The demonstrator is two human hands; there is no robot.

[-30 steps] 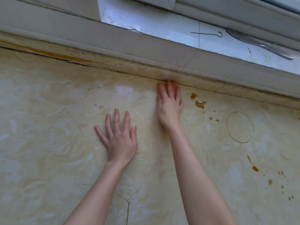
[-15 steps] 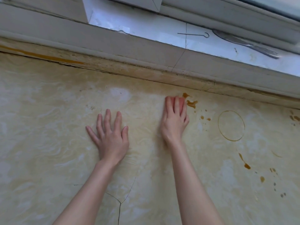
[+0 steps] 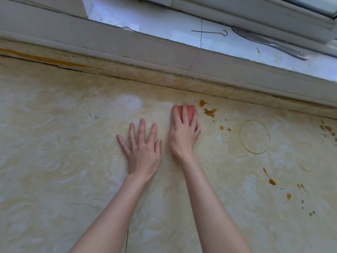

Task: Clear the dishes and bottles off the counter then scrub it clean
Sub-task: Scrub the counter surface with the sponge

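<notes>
The pale marbled counter [image 3: 63,161] fills the view, wet and streaked on its left half. My right hand [image 3: 184,130] grips a pink sponge [image 3: 190,111] and presses it on the counter, just left of brown stains [image 3: 209,111]. My left hand [image 3: 142,147] lies flat on the counter beside it, fingers spread and holding nothing. A brown ring mark [image 3: 254,136] and more brown drips [image 3: 271,181] lie to the right.
A raised ledge [image 3: 164,57] runs along the back of the counter. On the white window sill [image 3: 164,21] above it lie a metal knife [image 3: 273,44] and a thin wire hook [image 3: 209,31]. A crack [image 3: 127,232] runs through the counter near my left forearm.
My right hand has pulled the sponge back from the ledge toward me, near the brown stains. My left hand has stayed flat in place.
</notes>
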